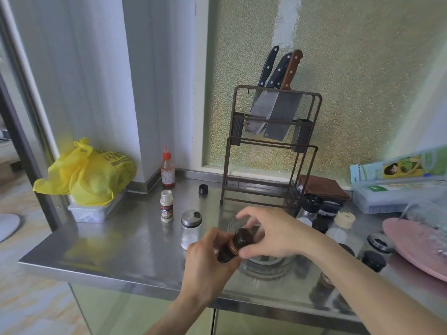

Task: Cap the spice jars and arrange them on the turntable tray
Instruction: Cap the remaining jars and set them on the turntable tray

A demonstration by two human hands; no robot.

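My left hand grips a dark spice jar, tilted above the steel counter. My right hand has its fingers curled round the jar's black cap at the top. Under both hands sits a clear round turntable tray, mostly hidden by them. On the counter to the left stand a glass shaker with a metal lid and a white spice bottle without a cap. A loose black cap lies behind them. More jars and caps stand at the right.
A knife rack with three knives stands behind the tray. A red-capped sauce bottle and a yellow bag are at the back left. A pink plate and boxes fill the right. The counter's front edge is near.
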